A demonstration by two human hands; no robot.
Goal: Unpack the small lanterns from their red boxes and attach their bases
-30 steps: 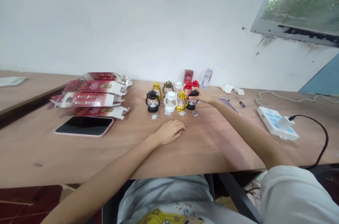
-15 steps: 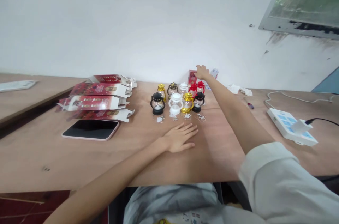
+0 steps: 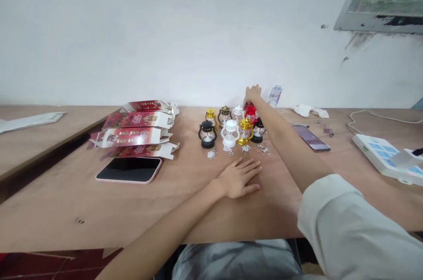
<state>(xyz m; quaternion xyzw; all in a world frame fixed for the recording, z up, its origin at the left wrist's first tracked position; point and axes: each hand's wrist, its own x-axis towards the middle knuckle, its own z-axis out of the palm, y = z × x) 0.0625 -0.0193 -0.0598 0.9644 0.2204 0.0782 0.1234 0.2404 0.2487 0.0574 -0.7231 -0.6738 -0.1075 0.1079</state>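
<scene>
My right hand [image 3: 253, 93] reaches to the back of the wooden table [image 3: 185, 200], its fingers curled over a small upright red box that it almost hides. Just in front of it stand several toy lanterns: a red one [image 3: 251, 112], gold ones [image 3: 245, 131], a white one [image 3: 230, 132] and a black one [image 3: 207, 133]. Small tags [image 3: 211, 154] lie before the front row. My left hand [image 3: 239, 177] rests flat on the table near the tags, fingers spread, holding nothing.
A stack of flat red cartons [image 3: 135, 132] lies at the left, with a dark phone [image 3: 129, 169] in front of it. A small bottle [image 3: 274, 95], crumpled tissue [image 3: 309, 110], a second phone [image 3: 310, 137] and a white power strip [image 3: 380, 154] are at the right.
My right hand left the black lantern, rose to the back of the table and came down on the red box. My left hand flattened and spread.
</scene>
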